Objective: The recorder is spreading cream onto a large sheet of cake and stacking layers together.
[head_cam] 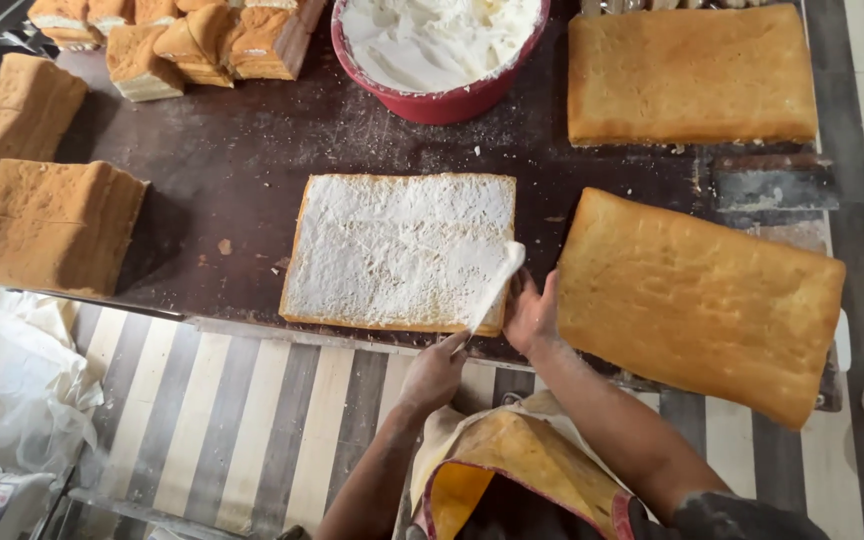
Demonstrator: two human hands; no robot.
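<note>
Left hand (435,372) spreading cream with a spatula, right hand (532,315) on the next cake slab.

I see my left hand's fingers closed around the handle of a flat white cream-smeared spatula (497,287), blade tip lying on the near right corner of the rectangular sponge sheet coated in white cream (397,250). That sheet sits mid-table, near the front edge of the dark brown worktable (232,160). My right hand is open, fingers spread flat against the left edge of a bare golden rectangular sponge slab (697,300), tilted, just right of the creamed sheet. Behind: red round tub of white cream (439,50), another plain golden slab (690,75), cut sponge blocks (52,225) at left.
</note>
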